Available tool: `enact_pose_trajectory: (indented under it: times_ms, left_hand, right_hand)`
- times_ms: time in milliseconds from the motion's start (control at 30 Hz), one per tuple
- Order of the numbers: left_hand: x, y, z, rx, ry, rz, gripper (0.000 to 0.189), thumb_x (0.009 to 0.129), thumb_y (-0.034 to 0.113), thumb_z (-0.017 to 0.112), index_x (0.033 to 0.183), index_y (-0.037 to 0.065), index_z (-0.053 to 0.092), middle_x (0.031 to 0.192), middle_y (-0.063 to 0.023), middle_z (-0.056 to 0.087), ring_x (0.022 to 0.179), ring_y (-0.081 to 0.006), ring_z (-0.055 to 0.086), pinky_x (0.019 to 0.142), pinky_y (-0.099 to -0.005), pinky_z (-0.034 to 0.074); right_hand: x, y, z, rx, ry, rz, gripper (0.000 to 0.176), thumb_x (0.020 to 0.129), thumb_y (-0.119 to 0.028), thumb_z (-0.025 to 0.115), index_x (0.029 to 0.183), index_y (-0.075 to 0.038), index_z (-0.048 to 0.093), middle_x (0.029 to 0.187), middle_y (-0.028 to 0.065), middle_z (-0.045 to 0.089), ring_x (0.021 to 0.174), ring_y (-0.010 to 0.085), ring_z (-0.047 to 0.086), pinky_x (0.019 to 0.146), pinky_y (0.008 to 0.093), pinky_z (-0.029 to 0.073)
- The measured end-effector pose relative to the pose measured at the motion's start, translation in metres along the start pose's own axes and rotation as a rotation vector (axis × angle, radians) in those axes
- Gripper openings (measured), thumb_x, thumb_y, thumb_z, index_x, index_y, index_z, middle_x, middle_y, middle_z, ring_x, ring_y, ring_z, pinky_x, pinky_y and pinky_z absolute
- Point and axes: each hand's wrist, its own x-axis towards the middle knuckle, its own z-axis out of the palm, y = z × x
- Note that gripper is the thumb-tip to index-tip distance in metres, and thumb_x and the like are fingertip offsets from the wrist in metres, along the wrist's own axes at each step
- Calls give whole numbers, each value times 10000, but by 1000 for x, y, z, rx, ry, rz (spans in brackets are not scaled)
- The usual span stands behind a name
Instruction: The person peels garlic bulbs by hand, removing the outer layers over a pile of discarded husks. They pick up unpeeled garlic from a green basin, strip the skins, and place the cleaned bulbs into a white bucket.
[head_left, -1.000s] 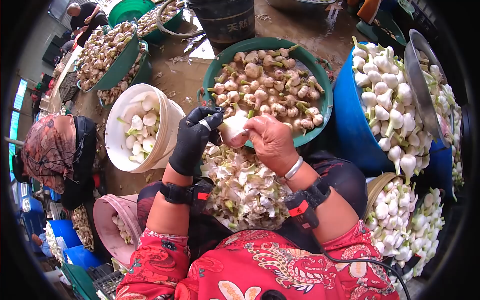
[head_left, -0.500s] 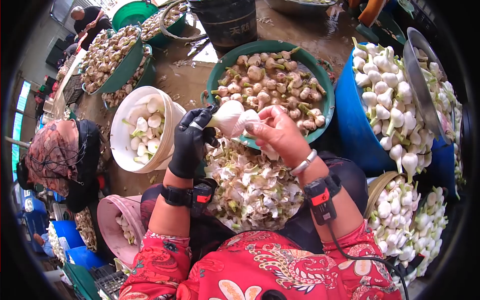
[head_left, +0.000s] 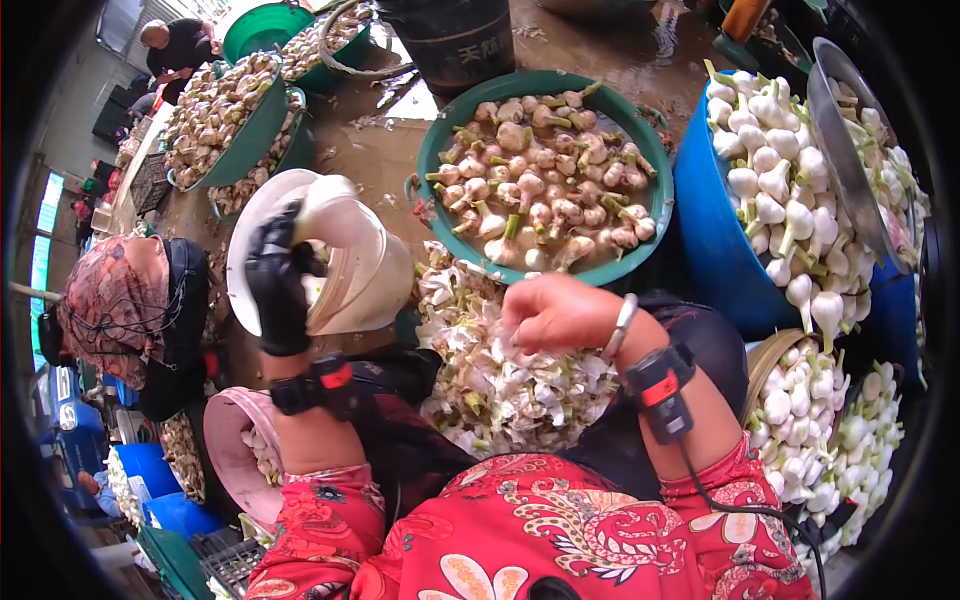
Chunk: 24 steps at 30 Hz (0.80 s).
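My left hand (head_left: 280, 285), in a black glove, is over the white bucket (head_left: 385, 285). A pale garlic bulb (head_left: 328, 205), smeared by motion, is at its curled fingers above the bucket's mouth. My bare right hand (head_left: 562, 312) has its fingers curled downward over a heap of garlic peels (head_left: 510, 390) between my knees. Whether a scrap of peel is inside those fingers is hidden. Just beyond it, a green basin (head_left: 430, 150) holds unpeeled garlic bulbs (head_left: 530, 185) in murky water.
At the right stand a blue tub (head_left: 695, 200) heaped with white garlic and a metal basin (head_left: 845, 150) tilted against it. A pink bucket (head_left: 225, 440) lies by my left elbow. Ahead is a black bucket (head_left: 450, 50). A person (head_left: 180, 45) bends at the far left.
My left hand has moved left with the garlic bulb, from the green basin's edge to the white bucket. My right hand has dropped toward the peel heap, its fingers off the bulb.
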Motion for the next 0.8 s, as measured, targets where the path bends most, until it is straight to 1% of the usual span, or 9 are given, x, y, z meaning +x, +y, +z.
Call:
enact_pose_trajectory:
  times_ms: [100, 167, 233, 300, 433, 467, 533, 567, 800]
  left_hand:
    - [12, -51, -53, 110, 123, -174, 146, 865, 90, 585, 959, 10, 663, 758, -32, 617, 632, -114, 546, 598, -249, 441]
    - [11, -48, -45, 456, -38, -62, 124, 853, 81, 597, 912, 3, 673, 800, -69, 648, 692, -138, 573, 670, -274, 446]
    - [11, -20, 14, 332, -142, 5, 109, 829, 76, 613, 861, -8, 676, 776, -78, 658, 757, -150, 600, 709, -278, 448]
    - [13, -34, 73, 294, -368, 92, 114, 844, 100, 613, 893, 24, 683, 765, -75, 662, 712, -155, 600, 672, -290, 466]
    - [2, -94, 199, 258, -740, -240, 330, 831, 222, 632, 1107, 42, 634, 935, -164, 678, 817, -233, 656, 755, -335, 499]
    - [-1, -124, 225, 369, -776, -166, 376, 834, 160, 654, 1185, 44, 590, 897, -99, 686, 755, -126, 606, 697, -261, 484]
    - [-9, -167, 266, 500, -771, -215, 547, 791, 224, 649, 1292, 62, 499, 1072, -197, 618, 934, -274, 607, 821, -347, 471]
    - [-10, -174, 279, 561, -746, -180, 600, 777, 266, 633, 1317, 60, 469, 1186, -256, 558, 1052, -356, 577, 909, -388, 447]
    - [-5, -174, 285, 562, -1003, -482, 667, 707, 378, 691, 1251, 29, 528, 1185, -215, 583, 1115, -331, 558, 954, -364, 427]
  right_hand:
    - [-4, 19, 3, -483, -161, -74, 198, 787, -75, 577, 957, -6, 650, 748, 33, 643, 662, 128, 614, 603, 275, 481]
    - [-7, 8, -18, -235, 218, -19, 161, 820, -67, 534, 909, -18, 658, 746, 43, 646, 709, 113, 622, 626, 255, 486]
    - [-13, -5, -43, 276, 428, -79, 192, 856, -61, 484, 957, -24, 643, 805, 54, 651, 736, 106, 624, 654, 239, 494]
    - [-17, -22, -53, 566, 670, -93, 191, 887, -85, 479, 1023, -32, 603, 879, 58, 643, 752, 102, 625, 680, 232, 500]
    - [-17, -23, -61, 701, 759, -94, 193, 891, -95, 506, 1058, -27, 574, 917, 59, 628, 769, 116, 624, 694, 239, 497]
    - [-17, -23, -62, 689, 778, -92, 195, 886, -89, 507, 1057, -23, 574, 915, 60, 627, 762, 117, 623, 692, 242, 496]
    - [-20, -25, -66, 696, 824, -111, 189, 888, -89, 506, 1048, -15, 574, 913, 62, 626, 755, 113, 621, 688, 240, 493]
    - [-21, -26, -69, 699, 845, -122, 186, 888, -87, 505, 1043, -12, 575, 913, 61, 625, 751, 110, 620, 688, 239, 492]
    - [-19, -29, -76, 741, 920, -177, 122, 862, -76, 549, 938, -15, 622, 804, 22, 628, 666, 63, 580, 596, 190, 453]
